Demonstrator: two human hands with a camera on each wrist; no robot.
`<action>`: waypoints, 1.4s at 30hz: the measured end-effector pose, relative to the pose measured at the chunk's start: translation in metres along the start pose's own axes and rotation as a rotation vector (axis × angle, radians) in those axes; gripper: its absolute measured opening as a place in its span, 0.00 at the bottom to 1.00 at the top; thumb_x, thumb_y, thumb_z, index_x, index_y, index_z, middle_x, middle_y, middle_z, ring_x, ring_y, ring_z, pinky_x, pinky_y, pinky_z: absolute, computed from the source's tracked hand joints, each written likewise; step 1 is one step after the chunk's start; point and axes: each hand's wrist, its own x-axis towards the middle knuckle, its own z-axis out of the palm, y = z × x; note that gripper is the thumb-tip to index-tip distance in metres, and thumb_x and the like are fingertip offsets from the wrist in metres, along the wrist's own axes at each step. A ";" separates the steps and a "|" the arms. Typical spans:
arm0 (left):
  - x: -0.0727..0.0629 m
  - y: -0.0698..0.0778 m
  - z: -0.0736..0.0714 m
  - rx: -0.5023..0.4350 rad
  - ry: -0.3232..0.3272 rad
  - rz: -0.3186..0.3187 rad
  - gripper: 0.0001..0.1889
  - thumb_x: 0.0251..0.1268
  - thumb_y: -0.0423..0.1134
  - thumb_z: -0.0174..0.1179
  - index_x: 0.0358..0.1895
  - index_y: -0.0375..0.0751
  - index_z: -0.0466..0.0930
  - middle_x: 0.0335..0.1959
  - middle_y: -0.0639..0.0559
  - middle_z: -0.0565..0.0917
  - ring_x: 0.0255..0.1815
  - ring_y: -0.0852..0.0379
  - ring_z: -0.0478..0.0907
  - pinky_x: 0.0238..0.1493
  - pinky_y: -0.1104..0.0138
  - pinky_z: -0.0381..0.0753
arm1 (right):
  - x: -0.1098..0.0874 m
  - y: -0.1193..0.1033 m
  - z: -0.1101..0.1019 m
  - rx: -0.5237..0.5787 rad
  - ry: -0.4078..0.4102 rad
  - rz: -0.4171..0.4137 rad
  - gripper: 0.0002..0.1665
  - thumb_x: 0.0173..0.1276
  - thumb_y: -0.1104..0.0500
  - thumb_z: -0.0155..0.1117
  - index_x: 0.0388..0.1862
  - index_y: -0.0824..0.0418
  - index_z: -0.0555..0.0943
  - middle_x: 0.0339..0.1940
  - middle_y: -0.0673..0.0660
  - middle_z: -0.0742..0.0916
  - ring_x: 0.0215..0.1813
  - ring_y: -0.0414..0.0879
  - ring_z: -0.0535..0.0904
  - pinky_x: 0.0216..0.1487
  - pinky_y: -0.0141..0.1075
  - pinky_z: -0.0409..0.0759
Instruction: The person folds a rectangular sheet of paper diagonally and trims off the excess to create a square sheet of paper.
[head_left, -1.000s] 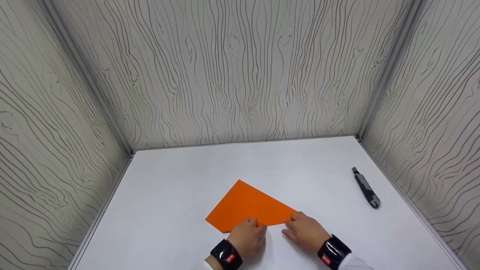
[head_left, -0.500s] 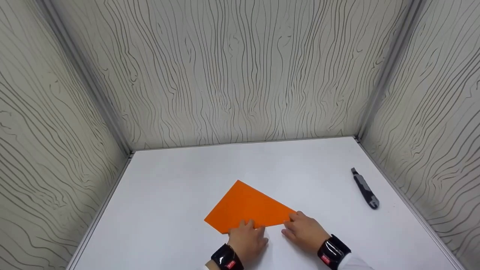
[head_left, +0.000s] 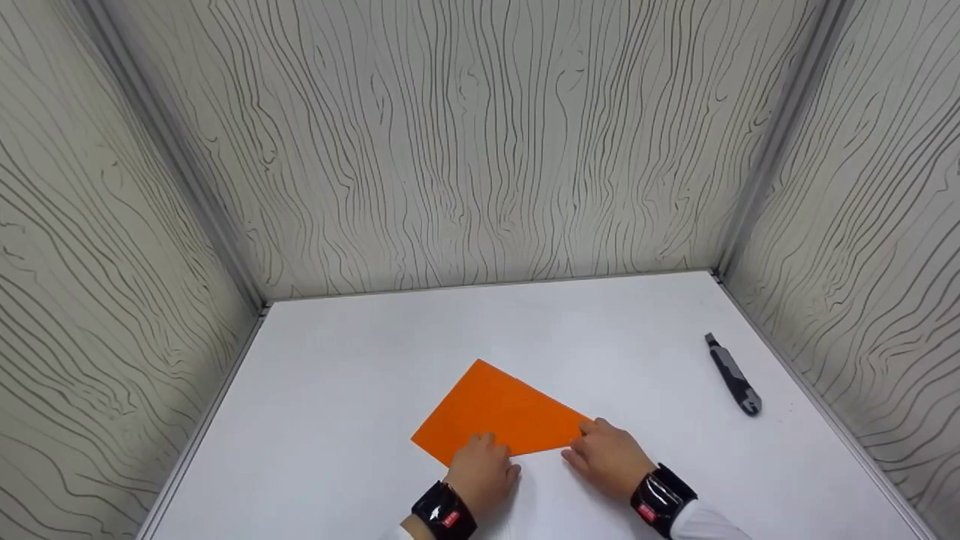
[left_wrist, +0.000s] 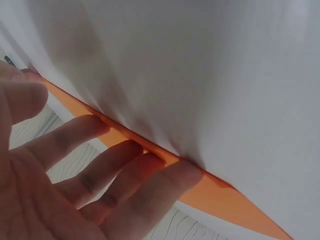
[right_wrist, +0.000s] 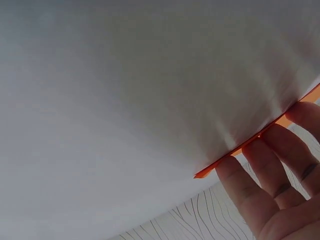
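Note:
A folded sheet of orange paper (head_left: 499, 409) lies flat on the white table, its long folded edge towards me. My left hand (head_left: 481, 471) rests on the left part of that near edge, fingertips pressing down on the paper. The left wrist view shows the fingers (left_wrist: 95, 172) spread and gently bent along the crease, with the thumb apart from it. At the paper's right corner, my right hand (head_left: 611, 459) touches the sheet and covers its tip. In the right wrist view its fingers (right_wrist: 245, 187) lie side by side against the folded edge (right_wrist: 220, 162).
A black and grey utility knife (head_left: 733, 375) lies on the right side of the white table (head_left: 337, 360), beyond my right hand. Panels with a wood-grain pattern (head_left: 465, 150) enclose the table at the back and both sides.
My left hand has slid leftward along the near folded edge, uncovering more of its middle. The right hand stays at the right corner, and the paper has hardly shifted.

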 end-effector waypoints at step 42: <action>-0.005 0.007 0.004 0.086 -0.092 0.015 0.22 0.78 0.66 0.60 0.67 0.69 0.84 0.57 0.45 0.83 0.50 0.45 0.77 0.40 0.42 0.91 | 0.009 -0.006 0.003 -0.061 0.018 0.269 0.23 0.73 0.43 0.75 0.42 0.63 0.85 0.34 0.56 0.80 0.35 0.50 0.75 0.41 0.48 0.85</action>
